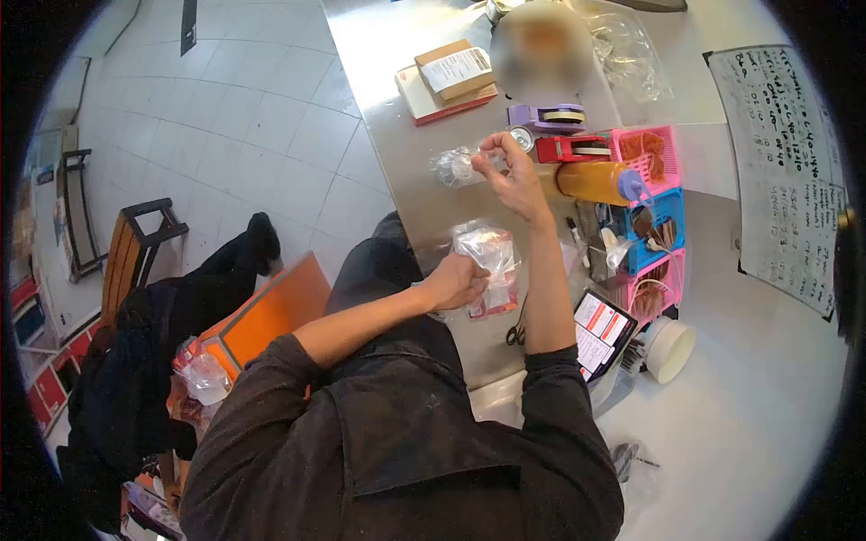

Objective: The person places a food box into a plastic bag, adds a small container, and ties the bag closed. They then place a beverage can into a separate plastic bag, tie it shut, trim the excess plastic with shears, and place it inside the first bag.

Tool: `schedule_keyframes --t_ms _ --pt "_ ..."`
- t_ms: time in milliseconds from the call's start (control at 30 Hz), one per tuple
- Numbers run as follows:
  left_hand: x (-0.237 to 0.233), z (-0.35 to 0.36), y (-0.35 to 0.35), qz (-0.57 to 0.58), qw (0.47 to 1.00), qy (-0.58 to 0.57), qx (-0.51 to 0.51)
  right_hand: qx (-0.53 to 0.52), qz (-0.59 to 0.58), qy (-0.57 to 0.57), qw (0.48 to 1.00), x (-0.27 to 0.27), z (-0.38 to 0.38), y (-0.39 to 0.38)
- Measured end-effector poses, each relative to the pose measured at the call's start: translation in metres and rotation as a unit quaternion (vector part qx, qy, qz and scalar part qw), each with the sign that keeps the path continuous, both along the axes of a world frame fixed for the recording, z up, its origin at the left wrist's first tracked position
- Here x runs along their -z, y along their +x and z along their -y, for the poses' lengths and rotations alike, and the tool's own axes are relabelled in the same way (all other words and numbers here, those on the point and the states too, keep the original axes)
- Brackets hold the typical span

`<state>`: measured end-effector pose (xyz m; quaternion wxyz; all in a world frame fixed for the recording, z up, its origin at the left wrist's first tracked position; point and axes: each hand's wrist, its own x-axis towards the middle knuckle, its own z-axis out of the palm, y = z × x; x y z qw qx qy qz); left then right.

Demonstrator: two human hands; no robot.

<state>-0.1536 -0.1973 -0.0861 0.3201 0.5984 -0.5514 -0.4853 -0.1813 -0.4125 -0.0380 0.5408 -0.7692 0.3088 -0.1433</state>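
Note:
My left hand (456, 282) is closed on the edge of a clear plastic bag (484, 243) with red and white print, low over the metal table. Farther out, my right hand (514, 178) has its thumb and fingers pinched together at a crumpled piece of clear plastic (454, 168). Its fingertips meet the plastic's right side. Just beyond that hand stands a small round silver-topped container (520, 138). Scissors (515, 334) lie beside my right forearm, partly hidden.
Cardboard boxes (456, 70) lie at the far left of the table (379, 86). Purple (546, 117) and red (572, 149) tape dispensers, an orange squeeze bottle (591, 183), pink (645, 153) and blue (656, 230) baskets and a tablet (603, 334) line the right. An orange bag (271, 311) stands left.

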Motion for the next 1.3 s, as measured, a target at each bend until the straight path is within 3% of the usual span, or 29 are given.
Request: schedule_keyframes --t_ms 167,200,300,333,467,600,700,800,933,1033,1133,1267,1300 --pt "-0.002 0.002 0.002 -0.01 1.0 0.01 -0.004 0.024 -0.008 0.017 1.0 -0.013 0.015 -0.033" --pt "-0.002 0.002 0.002 -0.011 1.0 0.005 -0.005 0.046 -0.009 0.044 0.998 -0.039 0.01 -0.039" --pt "-0.002 0.005 0.001 -0.032 0.999 0.007 -0.011 0.099 0.111 0.143 0.979 -0.057 0.012 -0.081" --pt "-0.003 0.005 0.0 -0.041 0.999 0.012 -0.015 0.095 0.098 0.131 0.982 -0.071 0.009 -0.094" --pt "-0.015 0.009 -0.004 -0.026 0.999 -0.002 -0.036 0.119 0.12 0.339 0.925 -0.098 0.009 -0.134" --pt "-0.024 0.015 -0.005 0.022 1.0 -0.009 -0.003 0.037 -0.053 0.169 0.984 -0.084 0.001 -0.164" --pt "-0.022 0.023 -0.006 0.051 0.998 -0.034 0.028 -0.026 -0.139 0.126 0.982 -0.062 -0.019 -0.175" --pt "-0.028 0.033 -0.005 0.077 0.994 -0.029 0.073 0.003 -0.093 0.155 0.983 -0.056 -0.043 -0.181" --pt "-0.028 0.037 -0.003 0.089 0.988 -0.057 0.112 -0.035 -0.042 0.096 0.994 -0.029 -0.067 -0.192" --pt "-0.03 0.036 -0.004 0.091 0.985 -0.079 0.124 0.009 -0.008 0.028 1.0 -0.004 -0.093 -0.186" --pt "-0.024 0.035 -0.005 0.081 0.984 -0.101 0.121 0.043 -0.129 -0.196 0.971 0.008 -0.114 -0.181" --pt "-0.042 0.039 -0.011 0.023 0.994 -0.063 0.088 0.224 -0.184 -0.261 0.921 -0.002 -0.163 -0.166" --pt "-0.046 0.043 -0.013 0.05 0.988 -0.089 0.119 0.277 -0.194 -0.289 0.896 -0.005 -0.177 -0.16"
